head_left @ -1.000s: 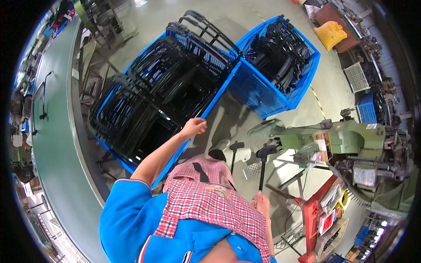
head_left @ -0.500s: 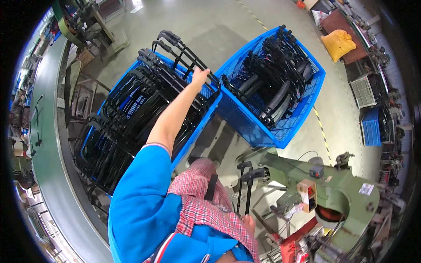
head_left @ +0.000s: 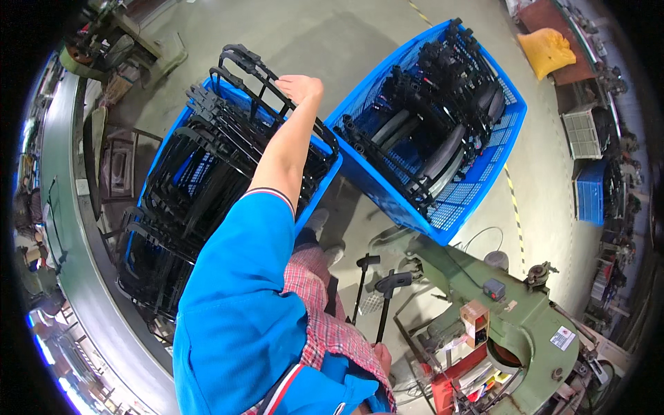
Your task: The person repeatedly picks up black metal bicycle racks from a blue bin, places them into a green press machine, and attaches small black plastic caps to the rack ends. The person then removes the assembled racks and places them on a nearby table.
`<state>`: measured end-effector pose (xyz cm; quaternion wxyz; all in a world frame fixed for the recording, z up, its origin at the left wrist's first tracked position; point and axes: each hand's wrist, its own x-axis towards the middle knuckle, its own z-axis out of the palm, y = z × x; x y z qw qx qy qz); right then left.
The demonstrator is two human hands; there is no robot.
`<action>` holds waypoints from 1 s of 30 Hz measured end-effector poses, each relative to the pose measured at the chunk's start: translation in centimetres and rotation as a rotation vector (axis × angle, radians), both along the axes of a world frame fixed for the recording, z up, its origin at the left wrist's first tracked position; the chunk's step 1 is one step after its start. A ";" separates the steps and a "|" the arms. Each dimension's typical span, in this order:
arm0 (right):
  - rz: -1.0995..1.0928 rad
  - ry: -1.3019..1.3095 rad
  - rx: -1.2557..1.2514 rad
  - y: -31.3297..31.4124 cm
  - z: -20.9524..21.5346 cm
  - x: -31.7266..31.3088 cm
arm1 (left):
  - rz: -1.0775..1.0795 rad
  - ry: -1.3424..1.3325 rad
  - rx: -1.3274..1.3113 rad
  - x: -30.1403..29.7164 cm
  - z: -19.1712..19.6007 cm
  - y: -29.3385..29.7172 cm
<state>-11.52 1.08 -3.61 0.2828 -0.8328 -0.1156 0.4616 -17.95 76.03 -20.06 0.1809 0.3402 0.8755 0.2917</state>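
Observation:
My left hand (head_left: 299, 88) reaches far out over the left blue crate (head_left: 325, 169). It rests on the top tube of a black metal frame (head_left: 243, 63) that stands up from the stack, and its fingers curl over the tube. My bare forearm and blue sleeve run back from it to the lower left. Only a small part of my right hand (head_left: 381, 357) shows, low down by my checked trousers, beside the foot of a black lever (head_left: 391, 283). What its fingers do is hidden.
A second blue crate (head_left: 456, 200) with several black frames stands to the right. A green machine (head_left: 526, 318) with a red stand is at the lower right. A curved conveyor (head_left: 62, 228) runs along the left. A yellow sack (head_left: 546, 50) lies at the top right.
My left arm has stretched farther along the left crate, from its near rim to the frames at its far end. The view has swung forward with it.

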 end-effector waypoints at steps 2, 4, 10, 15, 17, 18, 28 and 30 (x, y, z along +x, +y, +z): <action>-0.014 0.004 -0.019 0.8 0.4 -0.1 | -0.018 0.039 0.001 0.0 0.8 -1.4; -0.061 0.064 -0.026 0.4 -0.1 -0.3 | 0.023 0.132 0.106 -1.6 -2.4 -0.4; -0.229 0.141 0.049 -1.6 -3.1 -3.3 | -0.282 0.102 -0.008 -3.7 -1.9 -1.5; -0.237 0.133 0.028 0.2 -3.6 -3.9 | -0.344 -0.147 -0.385 -5.1 -1.3 2.3; -0.216 0.131 -0.011 0.9 -2.5 -2.6 | -0.974 0.709 -0.530 -8.9 -4.1 3.6; -0.211 0.129 -0.008 0.5 -2.5 -2.2 | -1.076 0.895 -0.498 -10.5 -4.7 3.8; -0.131 -0.047 0.081 -3.4 -3.1 -3.2 | -0.158 -1.344 0.519 -21.0 18.8 -10.1; -0.179 -0.054 0.098 -4.7 -4.1 -3.4 | -0.306 -1.279 0.512 -19.1 26.4 -17.7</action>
